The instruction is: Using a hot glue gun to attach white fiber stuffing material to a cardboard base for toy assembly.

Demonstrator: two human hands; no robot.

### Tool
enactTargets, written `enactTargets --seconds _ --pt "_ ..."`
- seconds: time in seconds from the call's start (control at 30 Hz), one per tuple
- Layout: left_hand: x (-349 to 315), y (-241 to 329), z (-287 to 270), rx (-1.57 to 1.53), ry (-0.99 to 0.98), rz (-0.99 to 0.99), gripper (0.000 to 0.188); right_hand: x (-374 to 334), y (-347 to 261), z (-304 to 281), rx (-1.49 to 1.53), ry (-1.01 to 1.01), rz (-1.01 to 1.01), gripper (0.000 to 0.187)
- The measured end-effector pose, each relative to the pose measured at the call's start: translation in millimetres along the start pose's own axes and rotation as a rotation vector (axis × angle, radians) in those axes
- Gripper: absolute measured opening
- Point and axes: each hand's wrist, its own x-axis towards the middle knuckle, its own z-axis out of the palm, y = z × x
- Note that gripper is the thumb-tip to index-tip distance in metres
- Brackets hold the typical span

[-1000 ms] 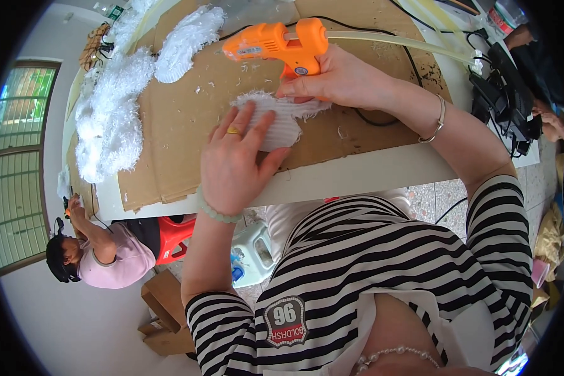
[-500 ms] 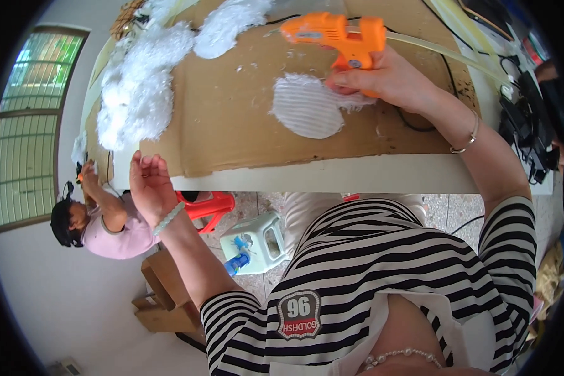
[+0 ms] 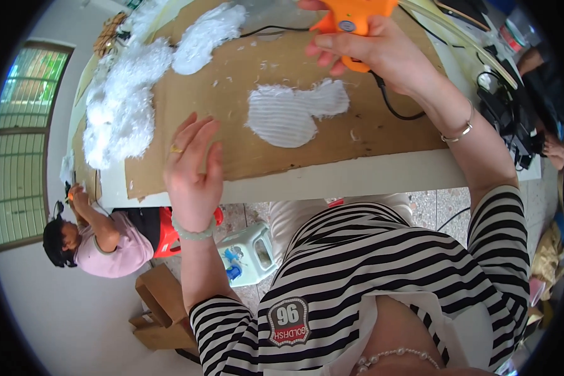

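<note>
The right hand (image 3: pixel 385 55) grips an orange glue gun (image 3: pixel 356 11) over the tabletop (image 3: pixel 332 177); the left hand (image 3: pixel 193 169), empty and loosely spread, is left of the white ribbed piece (image 3: pixel 282 117) lying on brown cardboard (image 3: pixel 191 94)

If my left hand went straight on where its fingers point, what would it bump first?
The first sizeable thing looks like the shaggy white piece, past a stretch of brown cardboard. The left hand's height above the cardboard is unclear, so it might pass over the piece.
</note>
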Motion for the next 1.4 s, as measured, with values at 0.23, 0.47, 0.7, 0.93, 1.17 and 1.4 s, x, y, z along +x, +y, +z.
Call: enactTargets --seconds 0.23,0.47,0.7,0.93,1.17,1.4 --pt "54.1 -8.2 60.7 0.175 -0.076 0.166 0.018 6.0 8.6 -2.0 -0.246 -0.099 0.005 0.041" --pt "47.4 -15.7 73.2 -0.007 -0.215 -0.268 0.013 8.6 31.7 -3.9 -0.169 -0.157 0.083 0.043" --pt "49.8 -29.1 41.6 -0.332 0.236 -0.37 0.011 18.3 15.5 -8.7 -0.071 0.052 -0.052 0.036" --pt "70.2 120.8 8.8 -1.109 -0.153 0.453 0.016 21.1 3.9 -24.6 -0.011 0.26 -0.106 0.035" --pt "80.2 171.0 -11.9 -1.323 -0.426 0.405 0.025 22.3 10.6 -29.6 -0.029 0.247 -0.12 0.034" --pt "85.5 168.7 -26.1 -1.257 -0.472 0.419 0.018 21.9 5.4 -25.1 0.004 0.25 -0.09 0.03"
